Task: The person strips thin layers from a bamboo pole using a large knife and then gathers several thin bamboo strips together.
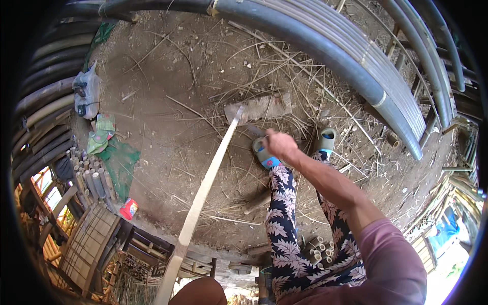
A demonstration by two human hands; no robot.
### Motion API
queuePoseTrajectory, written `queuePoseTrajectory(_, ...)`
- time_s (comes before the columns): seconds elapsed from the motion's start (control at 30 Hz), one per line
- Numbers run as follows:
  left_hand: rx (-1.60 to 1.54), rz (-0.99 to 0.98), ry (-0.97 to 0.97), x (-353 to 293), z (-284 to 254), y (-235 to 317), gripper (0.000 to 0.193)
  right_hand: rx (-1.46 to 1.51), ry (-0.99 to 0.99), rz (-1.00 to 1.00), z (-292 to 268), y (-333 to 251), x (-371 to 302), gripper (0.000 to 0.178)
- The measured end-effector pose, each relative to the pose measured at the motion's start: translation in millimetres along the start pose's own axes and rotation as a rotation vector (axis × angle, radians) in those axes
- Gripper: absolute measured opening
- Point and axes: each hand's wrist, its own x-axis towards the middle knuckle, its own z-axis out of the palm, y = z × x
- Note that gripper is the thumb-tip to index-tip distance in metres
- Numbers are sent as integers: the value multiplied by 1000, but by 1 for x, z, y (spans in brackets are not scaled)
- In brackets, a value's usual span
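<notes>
A long pale strip of split wood or bamboo (203, 189) slants up from the lower edge. Its far tip rests on a short wooden block (272, 107) lying on the ground. My right hand (280, 144) is closed around the handle of a knife (255, 130), whose grey blade points left, just right of the strip and short of the block; motion blurs it somewhat. My left hand is out of the picture; a rounded patch of bare skin (199, 292) shows beside the strip's near end.
My feet in clogs (264, 154) stand near the block among scattered thin strips (305, 71). Large dark bamboo poles (325, 48) curve across the upper right. Left lie a clear plastic bag (87, 92), green netting (121, 165), a red container (129, 209) and cut bamboo pieces (94, 180).
</notes>
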Motion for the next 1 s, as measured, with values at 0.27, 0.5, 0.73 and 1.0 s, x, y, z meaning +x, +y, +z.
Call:
queuePoseTrajectory(0.27, 28, -301, 225, -47, 31, -85, 38, 104, 316, -194, -29, 49, -82, 40)
queuePoseTrajectory(0.5, 314, -1230, -403, 6, -65, -35, 30, 8, 267, -44, -106, 76, -160, 37)
queuePoseTrajectory(0.73, 247, -2035, -701, -173, -114, 39, 35, -71, 413, -166, -87, 102, -129, 37)
queuePoseTrajectory(1.0, 322, -2133, -647, -226, -68, -55, 36, -53, 62, -124, -43, 72, -32, 55)
